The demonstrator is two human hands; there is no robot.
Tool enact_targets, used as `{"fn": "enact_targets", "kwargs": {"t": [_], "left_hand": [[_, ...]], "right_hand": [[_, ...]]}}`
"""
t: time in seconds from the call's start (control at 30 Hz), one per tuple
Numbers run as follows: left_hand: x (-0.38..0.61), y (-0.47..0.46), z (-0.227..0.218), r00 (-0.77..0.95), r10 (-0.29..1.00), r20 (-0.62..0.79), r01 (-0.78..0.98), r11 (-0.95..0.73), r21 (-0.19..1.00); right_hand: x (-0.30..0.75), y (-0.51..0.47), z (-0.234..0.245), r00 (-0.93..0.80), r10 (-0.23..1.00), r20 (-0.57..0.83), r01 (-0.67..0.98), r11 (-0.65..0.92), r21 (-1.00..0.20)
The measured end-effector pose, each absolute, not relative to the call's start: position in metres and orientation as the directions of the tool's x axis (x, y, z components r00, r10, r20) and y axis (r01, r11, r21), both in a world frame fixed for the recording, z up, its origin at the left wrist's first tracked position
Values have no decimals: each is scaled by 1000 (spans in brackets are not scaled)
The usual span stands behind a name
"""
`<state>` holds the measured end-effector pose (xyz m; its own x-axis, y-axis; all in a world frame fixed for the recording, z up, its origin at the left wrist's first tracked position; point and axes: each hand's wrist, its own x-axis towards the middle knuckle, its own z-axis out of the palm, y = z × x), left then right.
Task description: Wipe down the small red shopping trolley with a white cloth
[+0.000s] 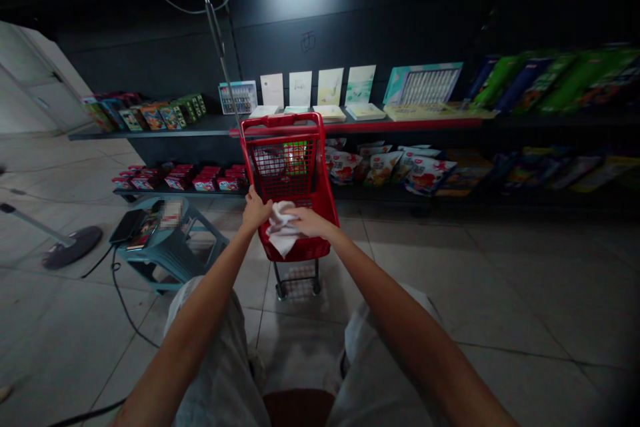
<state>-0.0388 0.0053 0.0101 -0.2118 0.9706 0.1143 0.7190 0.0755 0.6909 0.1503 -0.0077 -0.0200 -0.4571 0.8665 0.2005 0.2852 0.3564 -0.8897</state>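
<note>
One round dark stand base (pixel 73 247) with a pale pole, far left on the tile floor (pixel 500 293). Next along, teal plastic stool (pixel 170 267) carrying a black tablet (pixel 127 225) and other small items (partly blurred), black cable (pixel 117 293) trailing down across the tiles. Then left hand (pixel 256 210), fingers closed around the near rim of a small red shopping cart (pixel 325 200), cart upright on the floor. White cloth (pixel 283 230) bunched over that rim, between both hands. Right hand (pixel 311 221) on top of the cloth, fingers (pixel 295 213) lying across it, grip or plain press: cannot tell. Inside the cart's wire basket, green package (pixel 296 157) beside a white item (pixel 267 161). Behind and rightward, dark shelving (pixel 150 127) with boxes, cards (pixel 330 87) and snack packets (pixel 380 170), green packs (pixel 550 83) at far right.
</note>
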Motion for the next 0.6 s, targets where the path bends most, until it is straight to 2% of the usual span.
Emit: {"fn": "enact_targets", "kwargs": {"t": [0.07,0.1,0.13,0.2,0.27,0.3,0.33,0.4,0.43,0.5,0.53,0.6], "left_hand": [[-41,10,0,-182,979,96,703,61,709],[-41,11,-3,-179,976,121,700,40,713],[-41,10,-6,-181,973,144,695,23,719],[-41,8,-7,-192,970,151,672,18,741],[-41,6,-6,-202,971,129,656,36,754],[-41,5,-5,-206,972,116,658,50,752],[-41,4,-4,-210,972,104,667,64,742],[-40,4,-3,-219,972,82,701,99,706],[-39,4,-3,-226,971,73,718,116,686],[-38,4,-3,-242,968,65,750,144,646],[-38,4,-3,-246,967,62,762,154,630],[-39,3,-2,-252,966,63,782,165,601]], "right_hand": [[144,-11,-20,-624,772,123,321,396,-860],[143,-10,-19,-606,786,124,346,401,-848],[145,-8,-16,-518,840,162,376,394,-839],[153,0,-9,-197,937,289,445,348,-825],[161,8,-3,67,925,373,532,284,-798],[164,10,0,98,916,389,582,264,-769],[164,11,0,52,923,381,628,266,-731],[157,8,-2,-226,944,242,656,331,-678],[150,5,-5,-405,907,116,632,369,-682],[135,-2,-10,-658,744,-111,562,388,-730],[129,-5,-12,-716,675,-178,541,377,-752],[125,-7,-11,-750,618,-236,528,344,-776]]}}
